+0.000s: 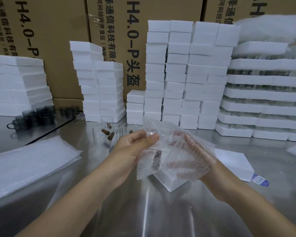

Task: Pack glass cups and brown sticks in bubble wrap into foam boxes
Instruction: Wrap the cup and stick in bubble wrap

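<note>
Steel table (161, 211), reflective. Printed cartons (58, 40) line the back. White foam stacks (178, 74) stand in front of them, left to right. Dark mugs (32, 117) sit far left on the table, a sheet pile (29, 159) near left. Clear cups (99, 132) and brown sticks (105, 131) sit mid-table, beyond the hands.

Bubble wrap (167, 151) is held in the air at centre, crumpled and translucent, just above a foam box (171, 180). A foam slab (232, 161) lies to its right. Something dark (156, 158) shows through the wrap; can't tell what.

Left hand (133, 147) pinches the wrap's upper edge, thumb against fingers. Right hand (200, 156) is behind the wrap; its fingers show through looking fairly straight, but whether it grips can't be told.
</note>
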`<action>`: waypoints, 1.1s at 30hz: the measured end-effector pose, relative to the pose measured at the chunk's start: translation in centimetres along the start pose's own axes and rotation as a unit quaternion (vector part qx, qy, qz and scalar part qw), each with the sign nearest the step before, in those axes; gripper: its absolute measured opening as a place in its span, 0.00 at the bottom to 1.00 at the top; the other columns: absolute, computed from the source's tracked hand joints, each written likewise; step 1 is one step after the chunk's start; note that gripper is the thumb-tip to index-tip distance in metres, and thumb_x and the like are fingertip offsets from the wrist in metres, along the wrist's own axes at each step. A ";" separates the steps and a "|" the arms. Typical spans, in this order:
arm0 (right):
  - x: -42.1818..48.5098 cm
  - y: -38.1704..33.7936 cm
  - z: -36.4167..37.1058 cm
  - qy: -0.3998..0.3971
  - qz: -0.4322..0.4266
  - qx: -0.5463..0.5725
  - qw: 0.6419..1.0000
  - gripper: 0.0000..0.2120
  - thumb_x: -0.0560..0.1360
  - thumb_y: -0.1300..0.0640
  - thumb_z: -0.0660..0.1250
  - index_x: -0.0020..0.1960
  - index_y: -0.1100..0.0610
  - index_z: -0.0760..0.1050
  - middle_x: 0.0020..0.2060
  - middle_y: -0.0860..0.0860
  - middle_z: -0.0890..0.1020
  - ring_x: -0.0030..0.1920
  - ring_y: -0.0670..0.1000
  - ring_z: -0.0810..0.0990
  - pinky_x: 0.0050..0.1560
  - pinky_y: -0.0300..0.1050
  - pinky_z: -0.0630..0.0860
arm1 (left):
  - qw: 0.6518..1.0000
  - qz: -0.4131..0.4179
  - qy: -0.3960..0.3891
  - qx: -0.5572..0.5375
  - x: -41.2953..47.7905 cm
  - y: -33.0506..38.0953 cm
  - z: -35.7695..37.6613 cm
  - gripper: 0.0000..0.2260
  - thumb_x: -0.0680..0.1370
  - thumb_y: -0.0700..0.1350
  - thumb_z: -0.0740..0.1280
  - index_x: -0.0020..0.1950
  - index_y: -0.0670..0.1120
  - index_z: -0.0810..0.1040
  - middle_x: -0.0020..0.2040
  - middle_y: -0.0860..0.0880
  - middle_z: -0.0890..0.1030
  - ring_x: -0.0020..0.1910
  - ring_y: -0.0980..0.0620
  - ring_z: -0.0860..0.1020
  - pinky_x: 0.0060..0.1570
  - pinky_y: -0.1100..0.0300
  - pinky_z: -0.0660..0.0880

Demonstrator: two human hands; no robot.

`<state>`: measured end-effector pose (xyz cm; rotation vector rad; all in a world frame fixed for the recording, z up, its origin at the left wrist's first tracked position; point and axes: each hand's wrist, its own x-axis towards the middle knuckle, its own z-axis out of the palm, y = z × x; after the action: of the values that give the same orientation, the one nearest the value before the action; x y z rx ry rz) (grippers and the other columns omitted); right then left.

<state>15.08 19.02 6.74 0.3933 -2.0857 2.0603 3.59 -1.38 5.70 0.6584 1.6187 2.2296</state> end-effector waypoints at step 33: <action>1.1 -0.2 -1.7 0.125 0.020 0.219 0.967 0.16 0.79 0.76 0.58 0.57 0.70 0.84 0.59 0.62 0.85 0.61 0.57 0.85 0.54 0.42 0.83 | 0.997 -0.053 -0.057 0.010 -0.1 0.9 -0.1 0.35 0.62 0.63 0.87 0.63 0.45 0.88 0.64 0.41 0.86 0.62 0.40 0.83 0.72 0.27 0.70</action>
<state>14.01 20.65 7.27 0.1365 -1.5027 2.4450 3.65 -1.78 6.48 0.6756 1.5845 2.0652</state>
